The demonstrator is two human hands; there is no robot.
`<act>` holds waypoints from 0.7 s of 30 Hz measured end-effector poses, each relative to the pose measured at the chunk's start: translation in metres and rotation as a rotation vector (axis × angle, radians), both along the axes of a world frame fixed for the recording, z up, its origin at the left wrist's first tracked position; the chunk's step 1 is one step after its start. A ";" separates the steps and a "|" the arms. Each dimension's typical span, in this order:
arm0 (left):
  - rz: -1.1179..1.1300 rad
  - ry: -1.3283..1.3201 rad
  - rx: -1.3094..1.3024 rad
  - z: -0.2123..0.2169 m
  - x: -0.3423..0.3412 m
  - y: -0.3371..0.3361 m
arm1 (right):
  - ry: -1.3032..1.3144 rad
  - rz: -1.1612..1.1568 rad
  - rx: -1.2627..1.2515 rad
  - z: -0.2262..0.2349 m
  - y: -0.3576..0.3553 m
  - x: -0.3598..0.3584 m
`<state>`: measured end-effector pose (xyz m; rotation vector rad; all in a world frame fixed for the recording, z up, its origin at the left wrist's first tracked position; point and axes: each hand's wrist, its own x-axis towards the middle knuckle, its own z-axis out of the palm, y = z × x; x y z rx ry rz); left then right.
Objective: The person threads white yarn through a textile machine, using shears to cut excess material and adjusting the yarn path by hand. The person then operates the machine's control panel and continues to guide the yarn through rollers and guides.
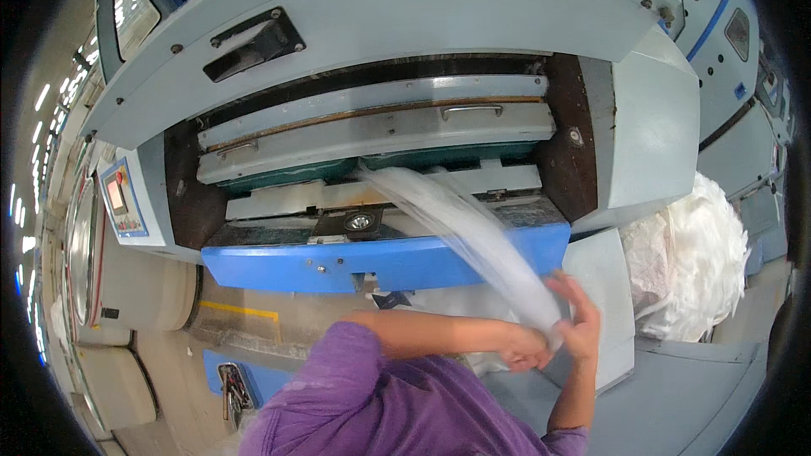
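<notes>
A long white band of loose fibre (481,241) runs from the middle opening of a grey machine, over its blue front bar (405,266), down toward the lower right. My left hand (527,348) reaches across my body and is closed around the band's lower end. Beside it, my right hand (579,317) has its fingers apart and curved, with the palm turned to the fibre; it touches or nearly touches the band. The fibre between the two hands is partly hidden by them.
Above the blue bar sit a grey cover with a metal handle (471,110) and a round fitting (360,221). A control panel (123,203) is at left. At right lies a big heap of white fibre (697,262). Large pale cans (152,287) stand on the left.
</notes>
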<state>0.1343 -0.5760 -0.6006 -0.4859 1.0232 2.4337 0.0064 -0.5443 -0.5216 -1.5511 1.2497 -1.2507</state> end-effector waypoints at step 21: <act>0.993 -0.883 -0.568 -0.168 0.317 0.011 | 0.618 0.316 -0.062 -0.106 -0.319 0.263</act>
